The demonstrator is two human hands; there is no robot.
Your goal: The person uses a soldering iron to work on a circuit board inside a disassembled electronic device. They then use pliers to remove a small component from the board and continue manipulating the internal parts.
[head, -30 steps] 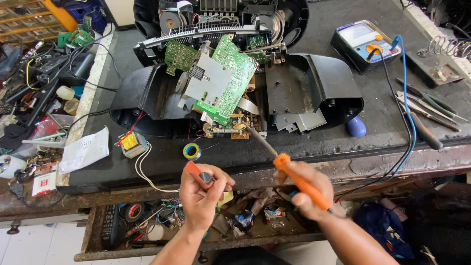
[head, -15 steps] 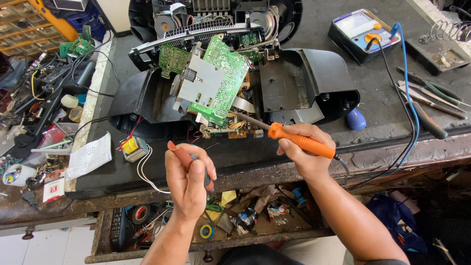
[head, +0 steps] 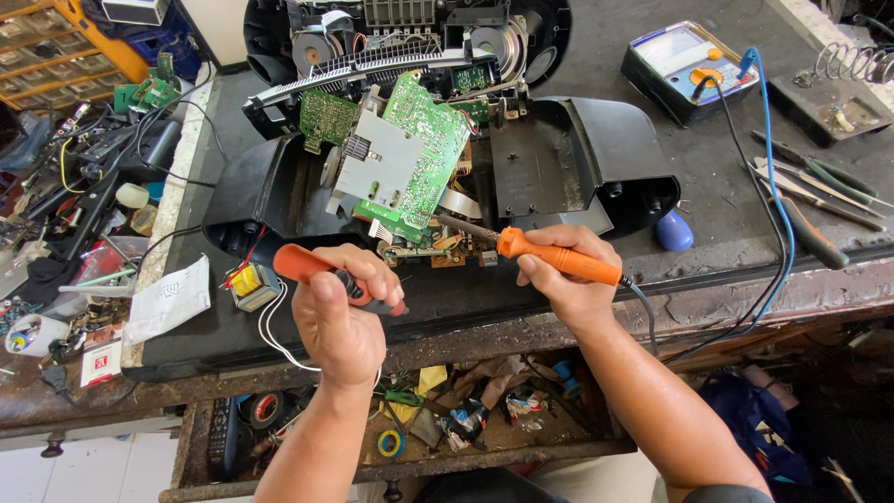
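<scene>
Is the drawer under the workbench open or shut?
Open. The drawer is pulled out below the workbench edge, showing its jumbled contents.

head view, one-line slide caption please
Right hand aims orange-handled soldering iron at green circuit board; left hand grips red-handled tool.

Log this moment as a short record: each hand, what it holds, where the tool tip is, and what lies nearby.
left hand: wrapped around a red-handled tool, near the bench front
right hand: grips the soldering iron by its orange handle
iron tip: at the lower edge of the green board; contact cannot be told
board: tilted up over the opened black casing
nearby left: small transformer with white wires
nearby right: multimeter, blue lead
below: open drawer of odds and ends
</scene>
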